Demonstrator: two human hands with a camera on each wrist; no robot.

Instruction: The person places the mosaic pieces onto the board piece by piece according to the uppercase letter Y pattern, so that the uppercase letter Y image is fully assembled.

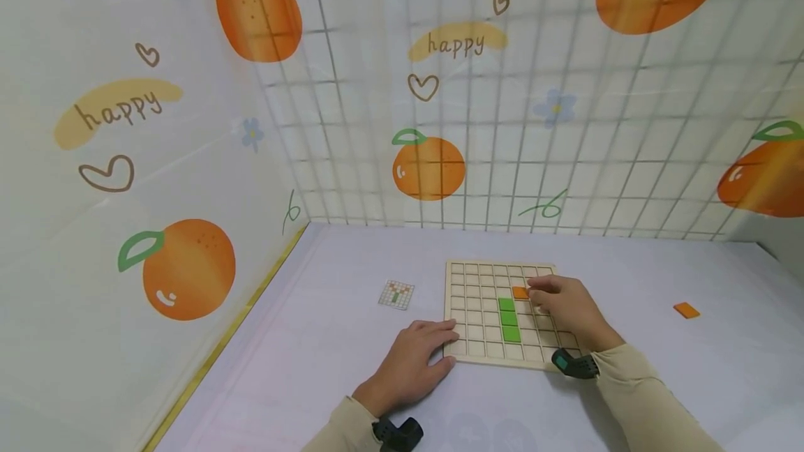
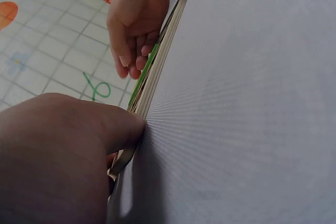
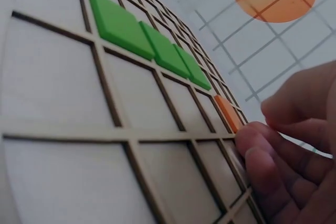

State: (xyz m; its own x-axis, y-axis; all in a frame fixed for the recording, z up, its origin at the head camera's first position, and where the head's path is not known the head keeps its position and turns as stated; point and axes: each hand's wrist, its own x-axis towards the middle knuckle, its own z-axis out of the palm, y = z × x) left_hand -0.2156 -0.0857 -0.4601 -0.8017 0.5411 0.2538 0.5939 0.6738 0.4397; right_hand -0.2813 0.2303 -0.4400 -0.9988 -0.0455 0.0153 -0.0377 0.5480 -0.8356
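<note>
A pale wooden grid board (image 1: pixel 474 351) lies on the table. Three green tiles (image 1: pixel 509 319) fill a column of its cells, and an orange tile (image 1: pixel 520 292) sits one column to the right, farther back. My left hand (image 1: pixel 411 361) rests at the board's front left corner, with fingertips on the left edge and the thumb (image 2: pixel 123 127) against the front edge. Over the board's right part is my right hand (image 1: pixel 571 305), its loosely bent fingers (image 3: pixel 262 169) beside the orange tile. I see nothing held between them; part of that hand is cut off in the right wrist view.
Left of the board lies a small pattern card (image 1: pixel 396 295) showing a coloured grid. A loose orange tile (image 1: pixel 687 310) is on the table to the right. Behind the table stands a wire grid (image 1: pixel 490 180) with a printed sheet, and another sheet (image 1: pixel 75 243) covers the left side.
</note>
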